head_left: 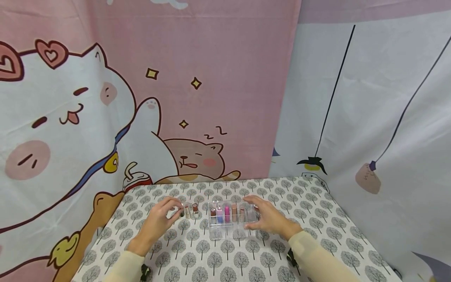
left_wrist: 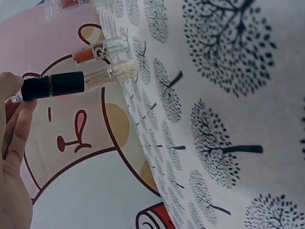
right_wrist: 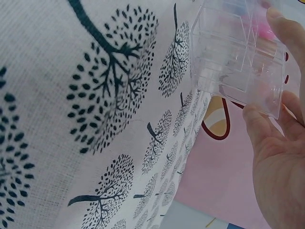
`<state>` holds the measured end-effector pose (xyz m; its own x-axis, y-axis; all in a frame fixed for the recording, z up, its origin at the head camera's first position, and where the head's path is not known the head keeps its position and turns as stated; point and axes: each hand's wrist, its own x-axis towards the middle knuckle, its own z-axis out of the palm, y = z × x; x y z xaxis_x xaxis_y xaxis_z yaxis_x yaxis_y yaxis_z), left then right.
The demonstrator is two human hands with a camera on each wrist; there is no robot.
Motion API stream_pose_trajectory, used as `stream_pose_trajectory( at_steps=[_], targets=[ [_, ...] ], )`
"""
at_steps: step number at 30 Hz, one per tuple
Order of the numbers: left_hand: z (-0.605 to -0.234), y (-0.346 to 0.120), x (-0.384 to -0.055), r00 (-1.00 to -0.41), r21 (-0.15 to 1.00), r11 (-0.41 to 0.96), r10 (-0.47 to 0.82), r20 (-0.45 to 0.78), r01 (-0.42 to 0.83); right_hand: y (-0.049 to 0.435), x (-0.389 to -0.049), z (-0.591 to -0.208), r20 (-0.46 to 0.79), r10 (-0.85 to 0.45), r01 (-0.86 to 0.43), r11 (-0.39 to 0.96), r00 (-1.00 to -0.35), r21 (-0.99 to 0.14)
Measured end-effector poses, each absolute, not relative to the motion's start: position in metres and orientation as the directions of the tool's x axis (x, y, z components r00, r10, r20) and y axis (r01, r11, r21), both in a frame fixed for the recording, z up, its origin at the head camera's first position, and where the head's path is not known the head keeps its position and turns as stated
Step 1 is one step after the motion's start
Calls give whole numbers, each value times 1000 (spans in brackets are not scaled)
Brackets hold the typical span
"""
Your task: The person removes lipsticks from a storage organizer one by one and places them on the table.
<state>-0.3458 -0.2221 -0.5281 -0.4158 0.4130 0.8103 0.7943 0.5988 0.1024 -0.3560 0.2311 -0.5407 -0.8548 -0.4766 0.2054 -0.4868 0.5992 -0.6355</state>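
Note:
My left hand (head_left: 160,219) is at the left, its thumb and fingertips pinching one end of a black lipstick tube (left_wrist: 53,85). Close beside that tube stand a clear lipstick tube with a pale base (head_left: 187,212) and one with a red-brown top (head_left: 195,208). To the right, a clear plastic lipstick organizer (head_left: 215,235) holds a row of tubes, among them a bright pink lipstick (head_left: 227,214) and a pink-and-blue one (head_left: 220,214). My right hand (head_left: 269,217) grips the organizer's right end, thumb on the near side and fingers on the far side.
A cloth printed with grey trees (head_left: 215,260) covers the table. Behind it hangs a pink curtain with cartoon cats (head_left: 201,156), and a pale curtain (head_left: 387,98) hangs along the right side.

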Motion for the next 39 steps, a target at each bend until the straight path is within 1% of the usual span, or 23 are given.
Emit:
stream_pose_trajectory(
  at_steps=[5,9,11,13,17,19,25,28,32,39],
  targets=[
    [-532,-226,-350,-435,136,602,384,814,787,233,-356,-542,217,-474,-494,605,-854,-625],
    [-536,-228,-351,-441,146,608,369,818,780,232,-355,-543,209,-472,-484,596,-857,-641],
    [-538,-228,-352,-453,151,622,363,814,769,232,-354,-543,205,-470,-479,594,-859,-646],
    [-540,-228,-352,-489,176,642,350,799,747,232,-354,-544,206,-468,-478,595,-860,-646],
    [-543,-228,-351,-579,231,696,317,751,680,233,-355,-544,224,-471,-495,594,-853,-634],
    [-544,-228,-351,-611,246,720,302,731,649,234,-355,-544,233,-478,-507,592,-847,-627],
    [-550,-226,-355,-667,279,762,255,700,584,233,-355,-545,224,-481,-502,588,-847,-634],
    [-552,-225,-357,-697,319,764,229,680,561,232,-355,-545,221,-482,-500,588,-848,-636],
    [-554,-225,-361,-720,361,759,198,665,543,231,-356,-544,232,-488,-514,589,-841,-624],
    [-556,-224,-365,-726,369,763,184,663,531,231,-356,-542,224,-482,-506,604,-847,-616]
  ],
)
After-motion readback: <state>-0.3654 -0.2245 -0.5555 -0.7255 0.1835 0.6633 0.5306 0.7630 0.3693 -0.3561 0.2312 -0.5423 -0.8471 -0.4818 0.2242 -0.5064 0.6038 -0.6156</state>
